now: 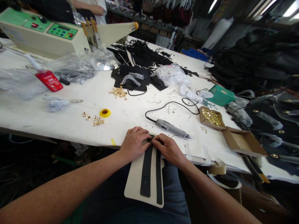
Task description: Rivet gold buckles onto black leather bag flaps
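A beige panel (133,183) with two black strips, the wider one (146,171) on the left and the narrower one (158,180) on the right, leans over the table's front edge toward the lap. My left hand (135,143) is at the panel's top left, thumb and fingers closed on the upper end of the wider strip. Close beside it, my right hand (167,147) pinches at the same top end with its fingertips. Any small part between the fingertips is hidden. A grey electric screwdriver (173,128) lies on the table beyond my right hand.
Gold rings (98,120), a yellow spool (105,113) and a red glue bottle (49,81) are at left. Gold hardware (118,92) lies by black pieces (137,76). Cardboard boxes (243,141) stand right. Behind are a green-panelled machine (46,34) and another person's arm (90,7).
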`<move>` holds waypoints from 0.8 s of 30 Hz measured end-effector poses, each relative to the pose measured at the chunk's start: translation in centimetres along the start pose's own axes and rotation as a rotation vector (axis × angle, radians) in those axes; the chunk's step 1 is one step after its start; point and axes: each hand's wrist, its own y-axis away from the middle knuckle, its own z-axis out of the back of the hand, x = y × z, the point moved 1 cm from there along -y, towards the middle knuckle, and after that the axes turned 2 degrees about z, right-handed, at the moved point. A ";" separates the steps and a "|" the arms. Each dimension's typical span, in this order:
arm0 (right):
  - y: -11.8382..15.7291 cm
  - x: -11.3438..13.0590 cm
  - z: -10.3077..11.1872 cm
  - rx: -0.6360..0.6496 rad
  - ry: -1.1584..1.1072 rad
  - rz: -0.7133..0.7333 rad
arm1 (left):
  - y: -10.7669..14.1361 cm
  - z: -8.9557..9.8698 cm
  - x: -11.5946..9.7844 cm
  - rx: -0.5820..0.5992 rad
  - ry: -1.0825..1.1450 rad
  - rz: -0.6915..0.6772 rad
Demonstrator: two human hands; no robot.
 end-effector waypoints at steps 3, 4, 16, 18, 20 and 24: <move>-0.4 -0.4 -0.3 -0.002 0.044 -0.029 | 0.0 0.0 0.1 0.007 0.006 0.004; -0.4 -0.4 -0.3 -0.005 0.059 -0.038 | 0.0 0.1 0.1 0.010 0.009 0.003; -1.3 0.1 -0.6 -0.012 0.091 -0.188 | 0.2 0.0 0.6 0.028 0.011 -0.014; -1.5 -0.1 -0.6 -0.007 0.078 -0.223 | 0.2 -0.1 0.6 0.027 0.010 -0.010; -1.6 -0.2 -0.6 -0.012 0.055 -0.256 | 0.1 -0.1 0.6 0.034 0.003 -0.005; -2.1 -0.6 -0.2 0.015 -0.012 -0.299 | 0.0 0.0 0.5 0.034 0.012 0.000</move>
